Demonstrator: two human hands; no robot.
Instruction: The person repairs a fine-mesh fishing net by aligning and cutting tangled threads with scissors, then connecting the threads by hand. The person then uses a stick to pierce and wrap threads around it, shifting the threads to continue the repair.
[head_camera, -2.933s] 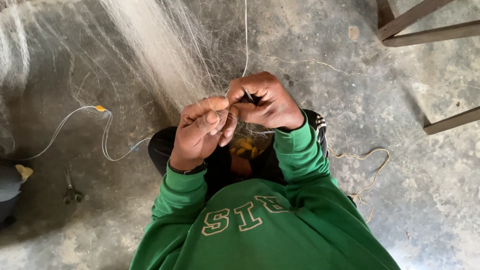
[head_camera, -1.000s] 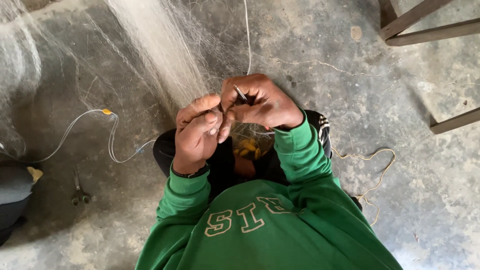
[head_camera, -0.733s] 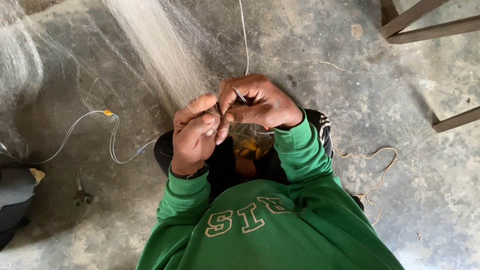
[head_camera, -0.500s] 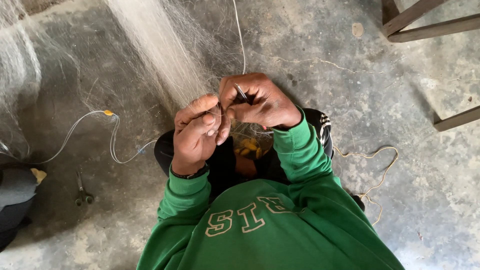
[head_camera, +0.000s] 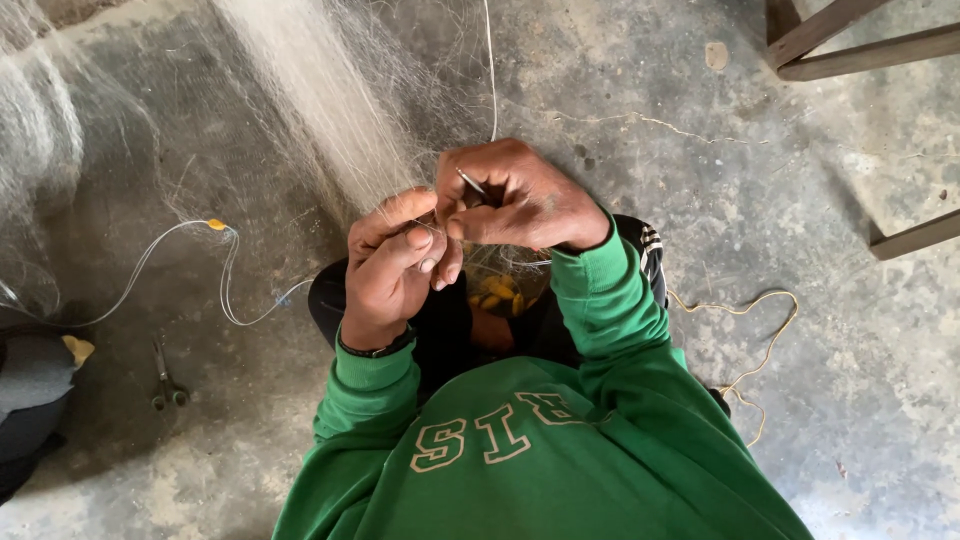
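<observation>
Knotting is the step in hand, it seems: left hand (head_camera: 395, 265) pinches fine fishing net (head_camera: 320, 110) mesh, right hand (head_camera: 520, 200) beside it closed on a thin dark netting needle (head_camera: 470, 181). Both hold just below the net's hanging bunch; scissors (head_camera: 166, 378) lie leftward.

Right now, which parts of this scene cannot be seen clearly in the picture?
- Head view: the thin dark tool is mostly hidden inside the right hand.
- What the left hand pinches is covered by its fingers.
- The net meshes are too fine and blurred to follow.
- The small scissors-like object on the floor is too small to identify.
- The wooden frame is cut off by the edge.
</observation>
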